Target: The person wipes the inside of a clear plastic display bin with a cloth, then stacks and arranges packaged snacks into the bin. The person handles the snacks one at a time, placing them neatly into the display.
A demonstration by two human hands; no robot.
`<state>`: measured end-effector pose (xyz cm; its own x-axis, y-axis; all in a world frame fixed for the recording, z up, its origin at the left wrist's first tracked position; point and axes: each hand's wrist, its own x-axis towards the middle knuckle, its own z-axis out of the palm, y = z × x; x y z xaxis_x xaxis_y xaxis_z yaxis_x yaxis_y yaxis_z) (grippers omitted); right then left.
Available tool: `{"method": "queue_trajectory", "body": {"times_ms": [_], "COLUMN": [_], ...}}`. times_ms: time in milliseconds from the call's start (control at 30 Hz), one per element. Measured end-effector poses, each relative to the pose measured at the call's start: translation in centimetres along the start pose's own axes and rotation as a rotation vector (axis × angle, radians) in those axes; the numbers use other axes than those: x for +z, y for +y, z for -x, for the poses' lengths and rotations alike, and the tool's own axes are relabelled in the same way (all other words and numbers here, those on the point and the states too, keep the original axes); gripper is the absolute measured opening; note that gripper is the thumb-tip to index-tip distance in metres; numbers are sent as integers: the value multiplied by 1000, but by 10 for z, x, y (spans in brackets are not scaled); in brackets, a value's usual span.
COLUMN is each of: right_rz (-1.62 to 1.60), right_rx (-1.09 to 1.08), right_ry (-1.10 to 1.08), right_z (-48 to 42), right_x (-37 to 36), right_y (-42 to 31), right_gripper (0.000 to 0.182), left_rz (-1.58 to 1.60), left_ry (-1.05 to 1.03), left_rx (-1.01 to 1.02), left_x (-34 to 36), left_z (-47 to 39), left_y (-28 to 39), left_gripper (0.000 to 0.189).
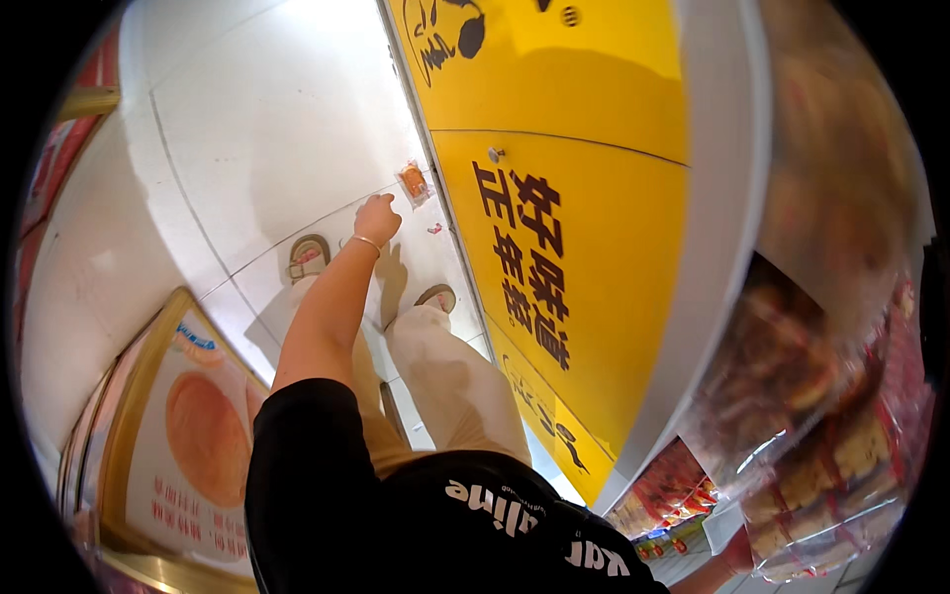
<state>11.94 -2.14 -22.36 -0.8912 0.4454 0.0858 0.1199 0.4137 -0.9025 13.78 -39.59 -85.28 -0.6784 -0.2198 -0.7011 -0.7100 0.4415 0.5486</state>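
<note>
My left hand [377, 217] reaches down over the white tiled floor with its fingers loosely bent and nothing in them. Just past the fingertips, a small snack in a clear wrapper [413, 183] lies on the tiles, close to the base of a yellow panel. A small reddish scrap [435, 229] lies beside it. At the lower right, my right hand [735, 551] is partly covered by a clear bag of packaged food [824, 475]. It is at the bag's edge; its fingers are hidden, so its grip cannot be made out.
The yellow cabinet front [608, 223] bears dark writing and a metal knob [496, 155]. Above it runs a pale counter edge [731, 185], with blurred bagged goods [831, 148] on the right. A gold-framed sign [189, 438] stands at lower left. My sandalled feet [308, 256] are on the tiles.
</note>
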Motion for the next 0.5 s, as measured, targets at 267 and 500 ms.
{"method": "queue_trajectory", "body": {"times_ms": [267,500], "right_rz": [179,227], "right_rx": [-37,-22], "right_ry": [112,185], "right_z": [6,7], "right_x": [37,35], "right_y": [8,9], "right_gripper": [53,53], "left_rz": [-604,-721], "left_ry": [124,-74], "left_rx": [490,82], "left_x": [91,115], "left_z": [-115,-113], "left_y": [-15,-67], "left_gripper": [35,26]}}
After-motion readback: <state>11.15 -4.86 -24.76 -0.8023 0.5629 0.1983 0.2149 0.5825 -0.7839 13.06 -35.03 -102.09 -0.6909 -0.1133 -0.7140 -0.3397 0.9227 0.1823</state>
